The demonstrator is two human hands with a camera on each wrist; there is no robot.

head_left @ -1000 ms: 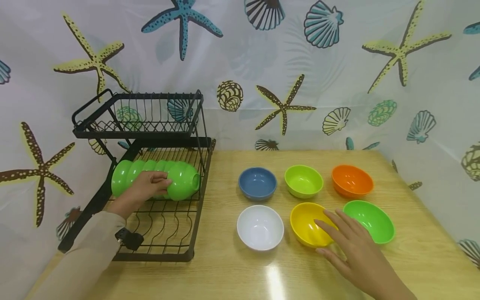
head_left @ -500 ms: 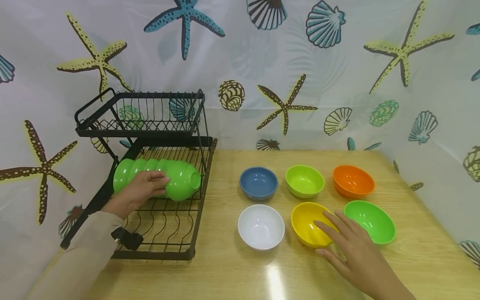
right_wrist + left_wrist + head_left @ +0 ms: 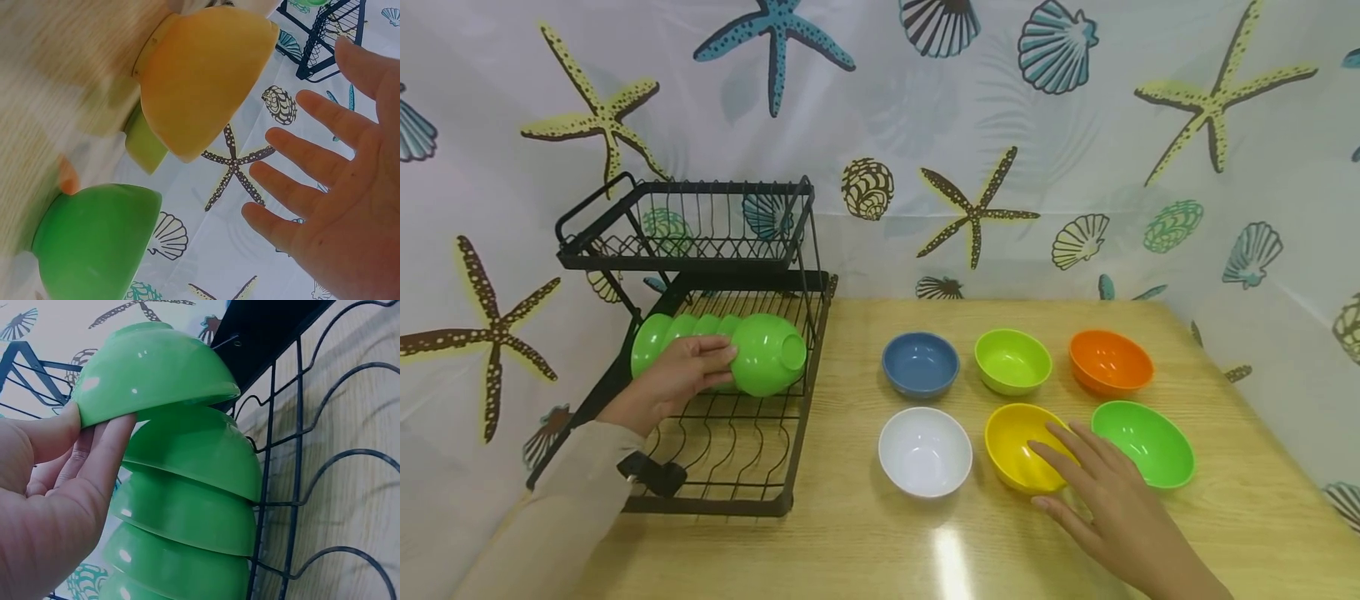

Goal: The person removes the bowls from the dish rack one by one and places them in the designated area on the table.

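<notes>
My left hand (image 3: pixel 688 371) pinches the rim of the end green bowl (image 3: pixel 770 354), thumb outside and fingers inside in the left wrist view. This bowl tilts away from a row of nested green bowls (image 3: pixel 187 512) lying on their sides in the lower tier of a black dish rack (image 3: pixel 786 467). A gap shows at its rim on the hand's side. With fingers spread and holding nothing, my right hand (image 3: pixel 1108 500) hovers over the near side of a yellow bowl (image 3: pixel 1018 446). A bright green bowl (image 3: pixel 1142 442) sits just beyond that hand.
On the wooden table (image 3: pixel 842 533) also stand a white bowl (image 3: pixel 925 454), a blue bowl (image 3: pixel 921 365), a lime bowl (image 3: pixel 1012 362) and an orange bowl (image 3: pixel 1109 363). The rack's upper basket (image 3: pixel 685 265) overhangs the back of its lower tier. A patterned curtain (image 3: pixel 880 100) encloses the back and sides.
The end green bowl has tipped and come slightly apart from the row in my left hand, turning its base more toward the head camera. My right hand has stayed put.
</notes>
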